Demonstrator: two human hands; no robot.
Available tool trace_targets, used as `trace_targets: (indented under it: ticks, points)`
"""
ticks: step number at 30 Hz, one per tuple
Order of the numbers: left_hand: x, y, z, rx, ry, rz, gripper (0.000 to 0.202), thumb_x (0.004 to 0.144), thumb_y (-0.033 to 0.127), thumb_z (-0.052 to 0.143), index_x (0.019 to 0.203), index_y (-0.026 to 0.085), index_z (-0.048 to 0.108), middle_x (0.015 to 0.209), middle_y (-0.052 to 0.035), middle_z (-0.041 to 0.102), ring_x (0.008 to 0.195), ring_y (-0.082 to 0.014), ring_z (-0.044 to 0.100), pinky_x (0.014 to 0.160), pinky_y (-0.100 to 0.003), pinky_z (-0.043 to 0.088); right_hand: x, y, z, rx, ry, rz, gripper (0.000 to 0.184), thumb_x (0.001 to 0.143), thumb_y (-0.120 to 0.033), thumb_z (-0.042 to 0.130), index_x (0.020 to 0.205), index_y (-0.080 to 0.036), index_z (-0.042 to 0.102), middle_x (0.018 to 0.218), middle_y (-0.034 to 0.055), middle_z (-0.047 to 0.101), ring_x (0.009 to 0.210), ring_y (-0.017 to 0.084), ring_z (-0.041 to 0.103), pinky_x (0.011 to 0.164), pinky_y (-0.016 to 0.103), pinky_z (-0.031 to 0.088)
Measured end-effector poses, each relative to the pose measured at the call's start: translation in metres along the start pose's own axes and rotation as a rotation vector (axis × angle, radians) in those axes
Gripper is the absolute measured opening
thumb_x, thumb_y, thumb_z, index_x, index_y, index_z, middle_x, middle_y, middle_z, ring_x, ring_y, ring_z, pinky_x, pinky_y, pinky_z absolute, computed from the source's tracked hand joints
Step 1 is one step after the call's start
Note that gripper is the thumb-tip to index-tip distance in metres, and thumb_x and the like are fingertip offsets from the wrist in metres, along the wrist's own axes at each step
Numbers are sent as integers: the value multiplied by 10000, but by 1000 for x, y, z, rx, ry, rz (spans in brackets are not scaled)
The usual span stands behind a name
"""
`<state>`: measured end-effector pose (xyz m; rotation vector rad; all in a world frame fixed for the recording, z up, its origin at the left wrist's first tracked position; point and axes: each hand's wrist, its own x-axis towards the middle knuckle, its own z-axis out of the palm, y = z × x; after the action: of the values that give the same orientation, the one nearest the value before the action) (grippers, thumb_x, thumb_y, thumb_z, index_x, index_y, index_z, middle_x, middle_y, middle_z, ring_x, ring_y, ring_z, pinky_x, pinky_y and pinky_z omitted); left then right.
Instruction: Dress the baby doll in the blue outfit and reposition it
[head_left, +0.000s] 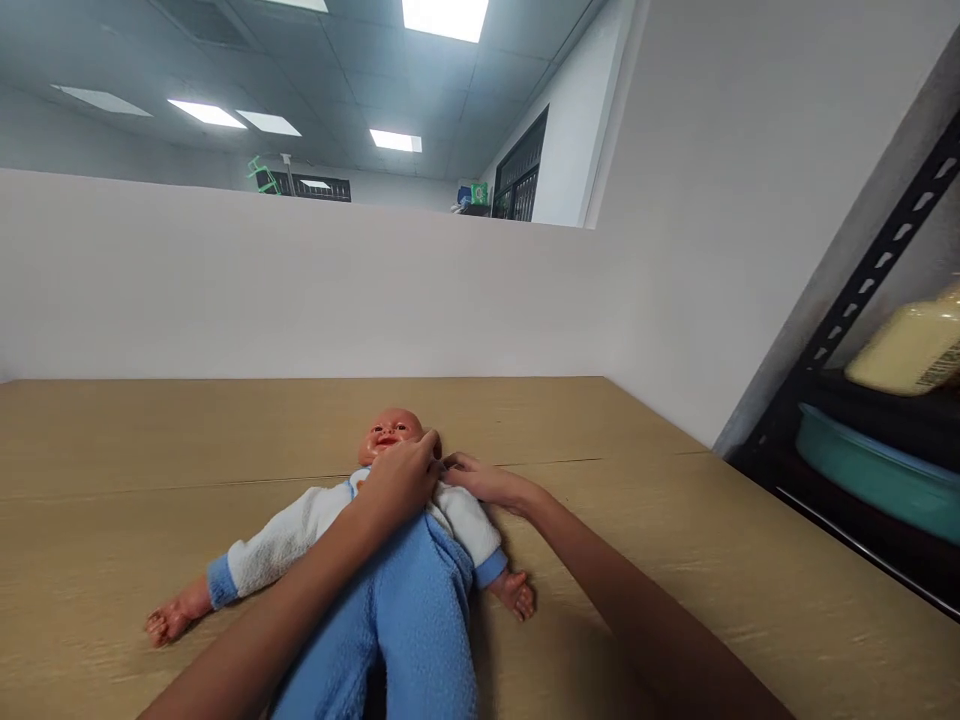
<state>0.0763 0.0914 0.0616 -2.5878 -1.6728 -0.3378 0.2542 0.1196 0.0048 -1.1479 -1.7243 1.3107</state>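
Note:
A baby doll point(394, 428) lies face up on the wooden table, its head toward the far side and its arms spread out. It wears a fleece outfit point(424, 600) with white sleeves, blue cuffs and blue legs. My left hand point(409, 470) reaches across the doll's chest, with its fingers closed at the outfit's shoulder beside the neck. Close by, my right hand point(480, 480) comes from the right, its bent fingers pinching the same shoulder. The fingertips and the bit of cloth between them are mostly hidden. My left forearm covers part of the doll's torso.
The wooden table point(187, 430) meets a low white partition point(300, 290) at the back and a white wall on the right. On the right stands a black metal rack point(847, 310) holding a teal basin point(877, 475) and a yellow container point(911, 350).

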Motion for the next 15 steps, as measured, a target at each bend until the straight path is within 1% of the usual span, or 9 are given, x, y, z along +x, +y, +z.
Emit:
trace_targets:
  ticks: [1,2,3,4,5,7,10,12,15]
  points:
    - [0,-1,0,4,1,4,165,1035,212,494,1143,197,618,1142,-133,797,1066,-314,761,777,-360,496,-6,-5,-5,-33,-12,-18,372,750,-379,799,1072,-205,732,1004,42,775,941,239,677,843,346,521]
    - [-1,-1,-1,9,3,2,165,1034,217,497,1133,204,629,1148,-126,797,1069,-311,760,773,-359,496,-12,-10,-10,-94,-31,-36,497,683,-343,857,1147,-221,729,1050,37,774,962,240,673,862,341,515]
    - [-1,-1,-1,16,5,-7,169,1029,212,499,1125,202,637,1148,-127,796,1064,-313,761,765,-360,496,-18,-16,-16,-183,-62,-55,590,631,-301,886,1197,-235,730,1051,32,777,933,238,671,845,335,512]
    - [-2,-1,-2,27,9,-23,176,1023,201,497,1121,194,643,1146,-137,794,1058,-319,762,758,-365,496,-24,-21,-22,-292,-100,-76,638,604,-252,886,1223,-246,735,1022,24,782,874,232,665,802,326,505]
    - [-2,0,-3,38,13,-42,184,1017,191,494,1120,182,646,1143,-152,791,1052,-327,761,758,-372,498,-30,-27,-28,-406,-138,-94,638,597,-200,860,1222,-252,747,970,13,787,802,221,653,744,313,491]
    - [-4,0,-5,62,29,-79,199,1004,172,492,1127,156,648,1147,-183,780,1054,-341,756,777,-389,502,-39,-37,-40,-579,-168,-117,532,617,-111,760,1130,-248,789,826,-13,776,676,192,618,640,287,441]
    - [-5,-1,-7,86,60,-106,218,995,150,481,1137,147,646,1193,-206,758,1106,-348,733,813,-399,499,-42,-43,-54,-621,-72,-128,374,692,-76,624,982,-225,807,707,-23,730,624,165,594,601,269,400]
    - [-6,-3,-7,86,67,-104,216,991,150,483,1131,157,648,1196,-193,757,1115,-346,724,793,-391,495,-40,-41,-57,-607,-11,-138,332,759,-104,588,990,-216,799,715,-14,727,651,167,611,618,266,417]
    - [-5,-6,-6,73,59,-91,197,993,168,497,1112,165,654,1152,-165,775,1070,-337,735,759,-382,490,-38,-33,-46,-578,-2,-144,298,829,-204,638,1088,-218,785,854,20,785,759,199,687,681,285,492]
